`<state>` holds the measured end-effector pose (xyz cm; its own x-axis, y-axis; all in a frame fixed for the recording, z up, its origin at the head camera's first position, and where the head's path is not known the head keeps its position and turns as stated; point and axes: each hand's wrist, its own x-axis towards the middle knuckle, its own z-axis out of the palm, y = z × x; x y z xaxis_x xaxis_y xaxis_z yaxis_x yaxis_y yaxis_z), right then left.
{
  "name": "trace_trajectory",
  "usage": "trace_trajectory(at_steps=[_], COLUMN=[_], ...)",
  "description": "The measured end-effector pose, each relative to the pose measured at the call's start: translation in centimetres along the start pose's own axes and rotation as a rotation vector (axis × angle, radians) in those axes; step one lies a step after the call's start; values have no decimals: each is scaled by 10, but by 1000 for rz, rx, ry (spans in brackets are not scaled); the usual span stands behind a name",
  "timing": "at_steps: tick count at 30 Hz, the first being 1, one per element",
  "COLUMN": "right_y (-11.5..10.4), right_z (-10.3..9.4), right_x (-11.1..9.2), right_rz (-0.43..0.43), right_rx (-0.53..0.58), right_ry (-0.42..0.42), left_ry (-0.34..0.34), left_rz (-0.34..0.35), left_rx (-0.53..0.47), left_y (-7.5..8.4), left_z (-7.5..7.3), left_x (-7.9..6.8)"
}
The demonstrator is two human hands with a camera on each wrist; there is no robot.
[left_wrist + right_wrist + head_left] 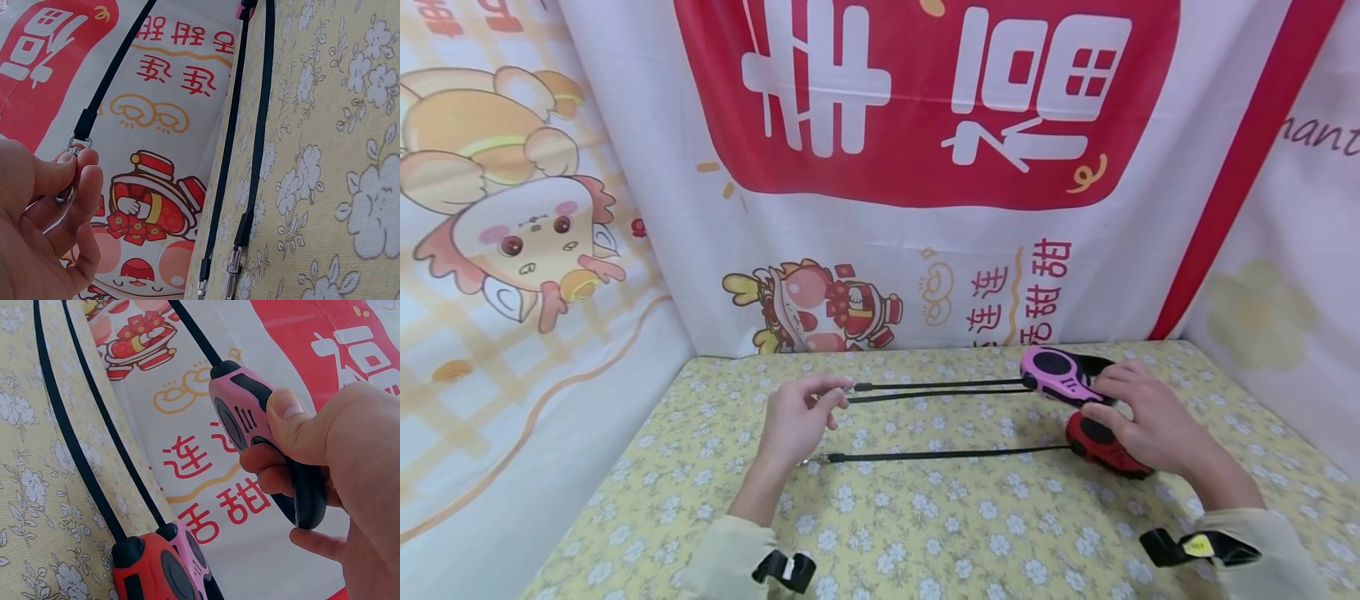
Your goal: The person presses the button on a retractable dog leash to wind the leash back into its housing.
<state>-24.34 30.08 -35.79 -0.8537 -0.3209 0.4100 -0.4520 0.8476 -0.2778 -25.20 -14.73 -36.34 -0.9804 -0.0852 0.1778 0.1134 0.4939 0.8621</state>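
Note:
My right hand (pixel 1138 408) grips a pink retractable dog leash (pixel 250 412) by its black handle, thumb on top. Its black strap (pixel 947 385) runs leftward to a metal clip (pixel 74 150), which my left hand (pixel 801 417) pinches between thumb and finger. In the right wrist view a second pink leash (pixel 187 547) lies on the table beside a red leash (pixel 156 569); the head view mostly hides that second one. Below my right hand sits the red leash, its strap (pixel 947 455) drawn out toward the left. Both lying straps end in metal clips (pixel 234 269), near my left hand.
A yellow flowered cloth (pixel 925 533) covers the table. Behind it hangs a white and red printed curtain (pixel 880 250), with more printed cloth (pixel 497 375) at the left side. Dark bands (pixel 786 571) are around both sleeves.

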Motion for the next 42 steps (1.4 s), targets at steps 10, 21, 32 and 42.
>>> trace_trajectory(at_steps=[10, 21, 32, 42], right_y=[-4, -5, -5, -8], right_z=[1, 1, 3, 4], right_x=[1, 1, 1, 2], right_rz=[0, 5, -46, -28], right_rx=[8, 6, 11, 9], right_ry=[-10, -34, -9, -22], left_ry=[-5, -3, -4, 5], left_rz=[-9, -20, -24, -3], left_rx=[15, 17, 26, 34], left_y=[1, 2, 1, 1], left_z=[3, 4, 3, 4], left_x=[-1, -1, 0, 0])
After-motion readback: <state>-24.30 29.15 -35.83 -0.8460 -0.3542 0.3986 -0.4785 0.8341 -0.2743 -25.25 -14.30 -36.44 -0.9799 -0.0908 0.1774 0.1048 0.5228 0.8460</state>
